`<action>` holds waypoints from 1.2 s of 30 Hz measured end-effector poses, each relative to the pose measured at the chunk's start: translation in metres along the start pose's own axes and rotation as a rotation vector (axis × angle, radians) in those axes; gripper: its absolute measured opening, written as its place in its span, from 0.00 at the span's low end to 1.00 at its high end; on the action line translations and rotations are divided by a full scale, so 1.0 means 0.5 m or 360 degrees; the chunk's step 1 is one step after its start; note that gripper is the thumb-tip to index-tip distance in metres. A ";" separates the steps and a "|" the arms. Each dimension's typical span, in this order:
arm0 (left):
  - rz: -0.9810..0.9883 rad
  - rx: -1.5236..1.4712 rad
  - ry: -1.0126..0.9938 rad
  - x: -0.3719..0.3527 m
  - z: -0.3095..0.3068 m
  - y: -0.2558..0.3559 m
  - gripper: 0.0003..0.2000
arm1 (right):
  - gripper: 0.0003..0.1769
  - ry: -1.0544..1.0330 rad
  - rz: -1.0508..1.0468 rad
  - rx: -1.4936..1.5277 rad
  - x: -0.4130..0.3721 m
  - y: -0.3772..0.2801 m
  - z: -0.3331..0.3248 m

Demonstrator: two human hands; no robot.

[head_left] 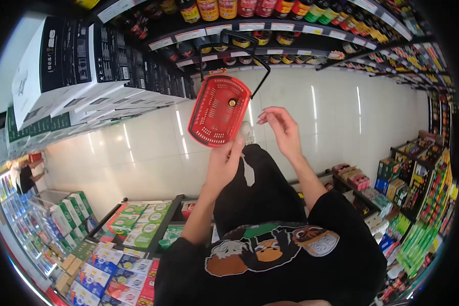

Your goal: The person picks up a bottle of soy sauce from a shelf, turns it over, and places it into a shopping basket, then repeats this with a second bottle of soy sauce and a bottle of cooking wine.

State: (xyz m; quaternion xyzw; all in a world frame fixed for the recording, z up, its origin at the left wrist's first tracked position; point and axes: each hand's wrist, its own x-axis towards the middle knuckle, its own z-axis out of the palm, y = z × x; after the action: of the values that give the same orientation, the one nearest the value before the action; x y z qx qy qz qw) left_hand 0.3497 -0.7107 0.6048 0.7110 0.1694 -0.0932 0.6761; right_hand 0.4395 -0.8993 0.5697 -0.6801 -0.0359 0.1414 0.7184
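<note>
A red shopping basket [203,120] with slotted sides hangs in front of me, tilted so that I look down into it. My left hand [223,162] is closed on its near rim. Inside, toward the far right, stands a dark bottle with a gold cap [232,103]; the cap hides most of its body. The basket's black handles [262,81] stick up and away at the far end. To the right of the basket, apart from it, my right hand [283,130] is raised with its fingers loosely bent and nothing visible in them.
Shelves of bottled sauces [224,9] with price labels run across the far side. Stacked black-and-white boxes [76,61] stand on the left. Boxed goods [143,224] lie in bins behind me. More stocked shelves [418,173] stand right, beyond the shiny tiled floor [336,122].
</note>
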 end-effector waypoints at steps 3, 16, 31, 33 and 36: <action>0.0075 -0.0112 0.0027 -0.024 0.034 0.016 0.23 | 0.11 0.0021 -0.0080 -0.0266 -0.022 -0.088 -0.034; 0.0085 0.0071 0.0197 -0.042 0.220 0.100 0.19 | 0.11 -0.0348 -0.0195 -0.0186 0.000 -0.195 -0.276; 0.0088 -0.0071 0.0252 0.009 0.542 0.210 0.16 | 0.11 -0.0223 -0.0181 0.0077 -0.005 -0.227 -0.572; 0.0050 0.0011 0.0205 0.027 0.549 0.206 0.16 | 0.10 -0.0180 -0.0165 0.0096 -0.005 -0.221 -0.583; 0.0171 0.0126 0.0190 0.065 0.554 0.198 0.15 | 0.10 -0.0099 -0.0152 0.0101 0.002 -0.217 -0.595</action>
State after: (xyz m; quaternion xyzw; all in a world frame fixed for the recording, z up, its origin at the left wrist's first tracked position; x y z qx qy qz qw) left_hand 0.4431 -0.9851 0.6662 0.7495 0.1671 -0.0208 0.6402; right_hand 0.5297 -1.1906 0.6550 -0.6497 -0.0861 0.1290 0.7442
